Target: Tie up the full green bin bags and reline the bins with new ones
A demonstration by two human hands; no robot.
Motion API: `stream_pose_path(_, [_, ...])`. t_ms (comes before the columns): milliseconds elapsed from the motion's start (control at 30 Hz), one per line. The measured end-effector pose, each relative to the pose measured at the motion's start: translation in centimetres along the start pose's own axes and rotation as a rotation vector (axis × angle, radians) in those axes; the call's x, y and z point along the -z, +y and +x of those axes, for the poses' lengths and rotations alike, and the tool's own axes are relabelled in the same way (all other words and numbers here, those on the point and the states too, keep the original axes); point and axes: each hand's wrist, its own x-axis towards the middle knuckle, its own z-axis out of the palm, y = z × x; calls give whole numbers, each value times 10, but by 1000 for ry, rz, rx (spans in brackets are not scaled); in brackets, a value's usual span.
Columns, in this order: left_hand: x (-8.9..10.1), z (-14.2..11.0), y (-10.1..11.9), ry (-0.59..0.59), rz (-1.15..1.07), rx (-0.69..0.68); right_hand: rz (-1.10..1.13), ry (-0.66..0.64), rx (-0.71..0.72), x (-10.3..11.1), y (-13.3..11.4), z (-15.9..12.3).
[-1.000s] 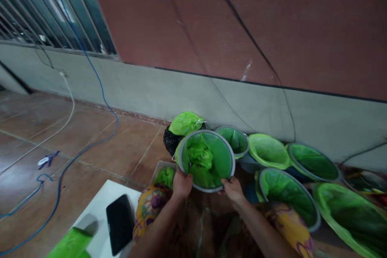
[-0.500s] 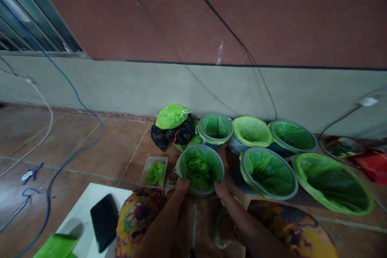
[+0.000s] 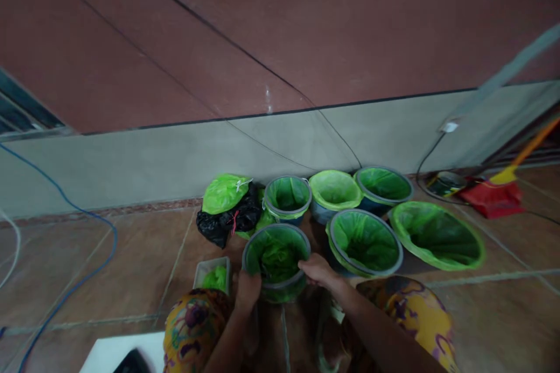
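Left hand (image 3: 248, 290) and right hand (image 3: 317, 270) grasp opposite sides of the green-lined bin (image 3: 276, 287), held between the knees (image 3: 196, 320), near the black bag (image 3: 234, 215). Versus one second ago: bin lower, mouth tipped less toward camera; red dustpan (image 3: 492, 198) now fully in frame.

Grey-rimmed bucket (image 3: 283, 286) with green liner (image 3: 280, 235), purple-patterned yellow fabric (image 3: 196, 317), blue cable (image 3: 115, 239)

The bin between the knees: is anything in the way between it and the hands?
No, nothing visible. The left hand and the right hand are directly on opposite sides of the bin. The box sits to the left and another bin to the right, neither in between.
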Motion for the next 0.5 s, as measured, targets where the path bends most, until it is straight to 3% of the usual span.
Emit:
stream_pose_path(100, [9,-2,13,133,-50,-98,116,-23,3,22,-17,-4])
stream_pose_path(233, [9,-6,26,227,-195,-277,342,140,60,62,-15,6])
stream_pose_path(333, [1,-8,25,187,-136,-237,543,365,30,99,11,27])
stream_pose_path(500, [-21,-14,6,49,2,-95,861,707,-201,158,71,65])
